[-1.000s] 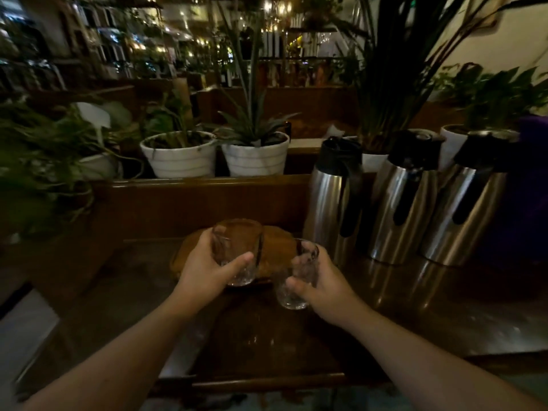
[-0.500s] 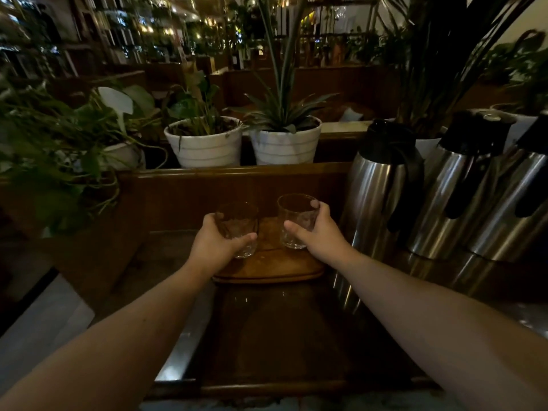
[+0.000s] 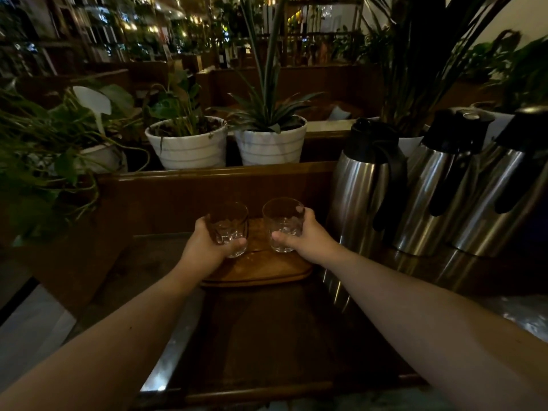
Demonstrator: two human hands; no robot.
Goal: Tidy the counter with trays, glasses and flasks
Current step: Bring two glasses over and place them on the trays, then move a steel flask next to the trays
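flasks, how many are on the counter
3, in a row at the right: one next to the tray, one in the middle, one at the frame edge. More may be out of view.

Two glasses sit side by side on the tray (image 3: pixel 261 269), left glass (image 3: pixel 229 229) in the left hand (image 3: pixel 204 247), right glass (image 3: pixel 283 225) in the right hand (image 3: pixel 308 237). Just right of the tray there's three flasks (image 3: pixel 364 191) in a row. Two plant pots (image 3: pixel 186 146) on the ledge behind, further back.
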